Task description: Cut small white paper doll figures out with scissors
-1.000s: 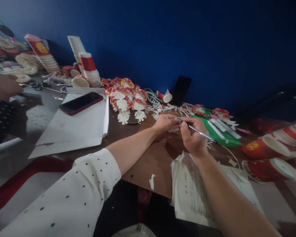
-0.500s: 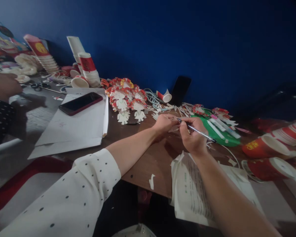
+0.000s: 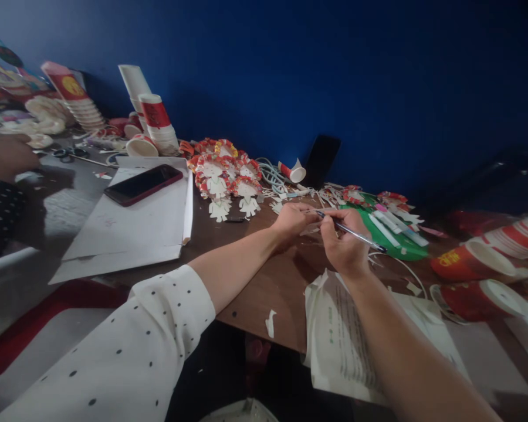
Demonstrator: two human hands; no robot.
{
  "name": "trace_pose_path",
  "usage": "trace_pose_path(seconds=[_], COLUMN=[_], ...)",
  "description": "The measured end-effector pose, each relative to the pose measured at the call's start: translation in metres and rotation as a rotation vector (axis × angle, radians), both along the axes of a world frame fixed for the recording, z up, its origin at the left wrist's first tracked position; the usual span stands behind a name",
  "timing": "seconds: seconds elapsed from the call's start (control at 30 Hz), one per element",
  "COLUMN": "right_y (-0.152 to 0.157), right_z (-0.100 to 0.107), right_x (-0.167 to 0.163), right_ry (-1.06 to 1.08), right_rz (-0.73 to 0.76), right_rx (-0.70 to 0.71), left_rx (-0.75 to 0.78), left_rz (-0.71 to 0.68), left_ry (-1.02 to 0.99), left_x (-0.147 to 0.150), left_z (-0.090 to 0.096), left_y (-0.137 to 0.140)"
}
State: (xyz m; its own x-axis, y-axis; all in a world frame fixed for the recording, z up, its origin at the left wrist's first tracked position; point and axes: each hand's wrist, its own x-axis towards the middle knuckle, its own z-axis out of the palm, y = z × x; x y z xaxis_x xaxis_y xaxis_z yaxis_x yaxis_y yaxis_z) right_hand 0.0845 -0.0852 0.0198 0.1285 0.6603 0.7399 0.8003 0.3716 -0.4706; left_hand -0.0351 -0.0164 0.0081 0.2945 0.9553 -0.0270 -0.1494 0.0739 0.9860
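Note:
My right hand (image 3: pixel 347 239) is closed around a ballpoint pen (image 3: pixel 359 235), its tip pointing left toward my other hand. My left hand (image 3: pixel 295 220) is closed just beside it, pinching what looks like a thin pale piece of paper (image 3: pixel 321 210), mostly hidden by the fingers. Both hands rest low over the brown table (image 3: pixel 264 275). Left of them lie several white doll-shaped paper cut-outs (image 3: pixel 217 186) with red frilled tops. A green sheet (image 3: pixel 411 251) with white marker pens (image 3: pixel 385 228) on it lies right of the pen.
A dark phone (image 3: pixel 144 184) lies on a white board (image 3: pixel 123 228). Stacked paper cups (image 3: pixel 162 132) stand behind it; red cups (image 3: pixel 473 261) lie at the right. Another phone (image 3: pixel 323 159) leans on the blue wall. A printed paper bag (image 3: pixel 338 340) overlaps the front edge. Another person's hand (image 3: pixel 9 157) is far left.
Both hands stay almost in place, and the pen has barely shifted. A little more of the pale paper edge shows between the fingers. The other person's hand at the left has moved slightly.

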Motion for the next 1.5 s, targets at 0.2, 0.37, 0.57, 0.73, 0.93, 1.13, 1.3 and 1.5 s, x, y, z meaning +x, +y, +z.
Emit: trace_pose_path(seconds=[0.2,0.37,0.57,0.73,0.93,1.13,1.3,1.5], right_y=[0.000,0.004,0.009,0.010,0.009,0.009,0.008,0.011], right_z=[0.001,-0.002,-0.010,-0.010,-0.006,-0.004,-0.004,-0.008], right_x=[-0.001,0.002,0.007,0.008,0.006,0.007,0.007,0.011], right_ry=[0.029,0.122,0.190,0.205,0.205,0.224,0.210,0.226], right_rz=[0.003,0.064,0.078,0.072,0.053,0.045,0.029,0.027], right_rx=[-0.012,-0.033,-0.047,-0.047,-0.042,-0.048,-0.044,-0.033], left_rx=[0.005,0.013,-0.023,-0.041,-0.040,-0.056,-0.057,-0.068], left_rz=[0.015,0.007,0.009,0.010,0.017,0.016,0.021,0.008], left_ry=[0.017,0.017,0.003,-0.008,0.022,-0.012,-0.011,-0.048], left_x=[-0.001,-0.001,0.000,-0.001,-0.001,-0.001,0.000,0.000], left_z=[0.001,0.000,0.001,0.004,0.004,0.002,0.001,-0.002], left_y=[-0.002,-0.001,-0.003,-0.005,-0.005,-0.004,-0.003,-0.002])
